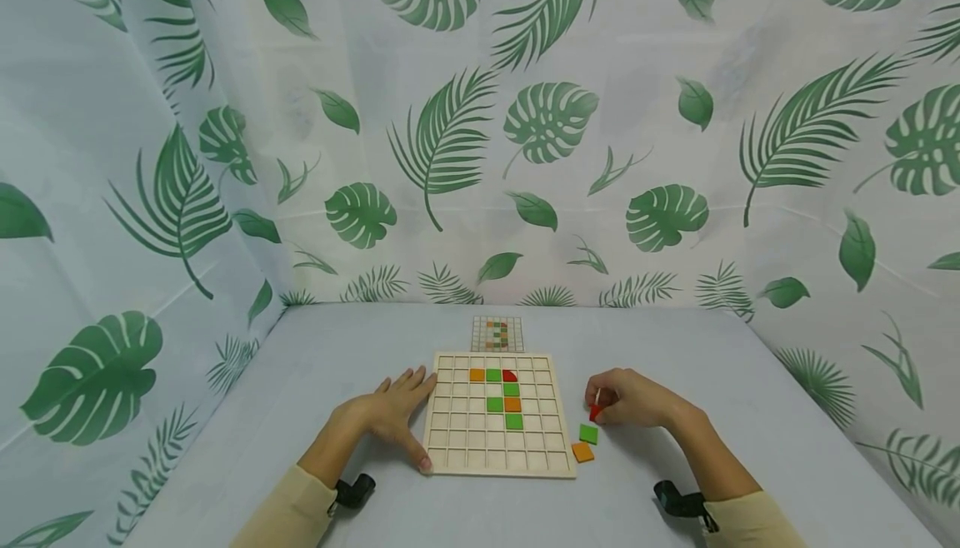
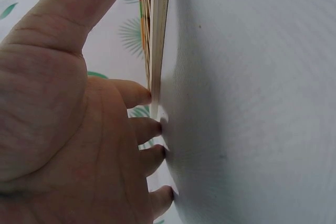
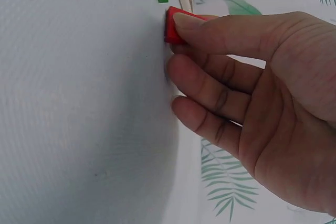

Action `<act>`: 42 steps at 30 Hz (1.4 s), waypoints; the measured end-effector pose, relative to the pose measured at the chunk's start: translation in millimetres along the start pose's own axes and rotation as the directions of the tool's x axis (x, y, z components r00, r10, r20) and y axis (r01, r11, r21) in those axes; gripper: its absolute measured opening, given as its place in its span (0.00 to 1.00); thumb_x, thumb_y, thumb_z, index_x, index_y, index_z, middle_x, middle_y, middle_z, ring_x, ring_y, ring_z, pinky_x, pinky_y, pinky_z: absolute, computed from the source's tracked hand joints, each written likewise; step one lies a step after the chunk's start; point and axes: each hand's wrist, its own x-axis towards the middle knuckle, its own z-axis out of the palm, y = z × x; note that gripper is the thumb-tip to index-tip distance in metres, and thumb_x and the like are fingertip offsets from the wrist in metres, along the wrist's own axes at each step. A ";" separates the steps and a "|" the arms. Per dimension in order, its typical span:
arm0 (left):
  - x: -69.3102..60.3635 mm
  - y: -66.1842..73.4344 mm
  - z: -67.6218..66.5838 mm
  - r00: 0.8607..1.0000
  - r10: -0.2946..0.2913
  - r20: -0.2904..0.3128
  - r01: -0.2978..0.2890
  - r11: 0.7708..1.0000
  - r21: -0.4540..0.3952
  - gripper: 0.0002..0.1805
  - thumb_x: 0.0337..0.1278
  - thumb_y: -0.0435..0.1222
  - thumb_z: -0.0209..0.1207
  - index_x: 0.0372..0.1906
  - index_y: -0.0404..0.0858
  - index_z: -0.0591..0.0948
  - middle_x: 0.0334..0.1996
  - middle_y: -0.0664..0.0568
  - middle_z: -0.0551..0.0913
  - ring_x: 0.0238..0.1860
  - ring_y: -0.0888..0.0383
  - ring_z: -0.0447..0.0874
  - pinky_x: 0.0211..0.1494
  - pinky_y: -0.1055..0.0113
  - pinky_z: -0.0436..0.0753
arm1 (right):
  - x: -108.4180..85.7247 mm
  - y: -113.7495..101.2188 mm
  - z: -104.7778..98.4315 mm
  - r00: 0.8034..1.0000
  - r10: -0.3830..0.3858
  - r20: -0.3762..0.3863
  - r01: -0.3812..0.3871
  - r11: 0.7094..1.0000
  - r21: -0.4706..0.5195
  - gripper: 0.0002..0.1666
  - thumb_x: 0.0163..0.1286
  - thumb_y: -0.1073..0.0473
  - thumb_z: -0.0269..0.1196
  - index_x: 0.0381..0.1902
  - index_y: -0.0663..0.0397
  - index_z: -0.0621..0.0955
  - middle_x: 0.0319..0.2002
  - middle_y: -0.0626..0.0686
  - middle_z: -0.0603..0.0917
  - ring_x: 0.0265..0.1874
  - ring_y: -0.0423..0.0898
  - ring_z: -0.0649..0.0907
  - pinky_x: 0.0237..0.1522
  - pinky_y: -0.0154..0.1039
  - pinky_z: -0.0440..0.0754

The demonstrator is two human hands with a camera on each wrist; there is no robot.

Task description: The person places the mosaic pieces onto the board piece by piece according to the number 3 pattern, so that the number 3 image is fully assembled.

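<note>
A wooden grid board point(image 1: 465, 452) lies on the table with several green, orange and red tiles in its squares. My left hand point(image 1: 393, 411) rests at the board's left edge, fingers spread, thumb at the near corner; the left wrist view shows the fingertips along the board's side point(image 2: 157, 51). To the right of the board, my right hand point(image 1: 637, 398) pinches a red tile point(image 3: 172, 24) between thumb and finger, at the tabletop. Just below it lie a loose green tile point(image 1: 588, 433) and an orange tile point(image 1: 582, 452), beside the board's right edge.
A small card point(image 1: 477, 333) printed with a coloured grid pattern lies behind the board. The pale tabletop point(image 1: 337, 340) meets a leaf-patterned curtain point(image 1: 465, 265) at the back. Both wrists carry a black camera point(image 1: 677, 500).
</note>
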 end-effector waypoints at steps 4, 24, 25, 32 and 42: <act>0.0 0.6 0.0 1.000 -0.001 0.001 0.001 1.000 0.002 0.79 0.29 0.68 0.80 0.85 0.42 0.48 0.86 0.42 0.44 0.86 0.41 0.40 0.85 0.38 0.47 | -0.2 0.7 -2.0 0.999 -0.022 -0.026 0.022 1.000 -0.018 0.08 0.65 0.67 0.71 0.38 0.49 0.85 0.28 0.47 0.81 0.30 0.44 0.78 0.29 0.34 0.77; -0.9 0.9 -0.6 1.000 -0.005 0.006 0.005 1.000 -0.005 0.79 0.29 0.68 0.80 0.85 0.42 0.48 0.86 0.42 0.44 0.86 0.41 0.40 0.85 0.38 0.47 | 21.1 -38.8 0.3 0.965 -0.154 -0.214 0.198 0.959 0.202 0.11 0.74 0.61 0.66 0.51 0.52 0.88 0.39 0.51 0.90 0.32 0.46 0.87 0.41 0.49 0.90; -1.2 1.1 -0.9 1.000 -0.005 0.005 0.005 1.000 -0.003 0.79 0.29 0.68 0.80 0.85 0.42 0.48 0.86 0.42 0.44 0.86 0.41 0.40 0.85 0.38 0.47 | 22.1 -40.6 1.2 0.964 -0.154 -0.217 0.200 0.957 0.212 0.10 0.74 0.61 0.66 0.51 0.51 0.88 0.39 0.52 0.90 0.32 0.47 0.87 0.41 0.50 0.90; -1.6 2.5 -2.1 1.000 0.002 0.012 -0.002 1.000 -0.015 0.79 0.29 0.67 0.80 0.85 0.41 0.48 0.86 0.41 0.44 0.86 0.40 0.39 0.84 0.37 0.47 | 27.6 -51.0 11.6 0.970 -0.157 -0.188 0.209 0.930 0.304 0.09 0.74 0.59 0.67 0.48 0.55 0.88 0.38 0.51 0.91 0.35 0.59 0.88 0.44 0.45 0.89; -1.1 2.1 -2.4 1.000 0.005 0.011 -0.005 1.000 -0.006 0.80 0.29 0.67 0.80 0.85 0.41 0.48 0.86 0.41 0.43 0.86 0.40 0.39 0.84 0.37 0.47 | 33.8 -61.2 27.5 0.974 -0.180 -0.134 0.217 0.910 0.353 0.03 0.74 0.61 0.66 0.43 0.52 0.86 0.37 0.53 0.91 0.35 0.61 0.89 0.46 0.49 0.90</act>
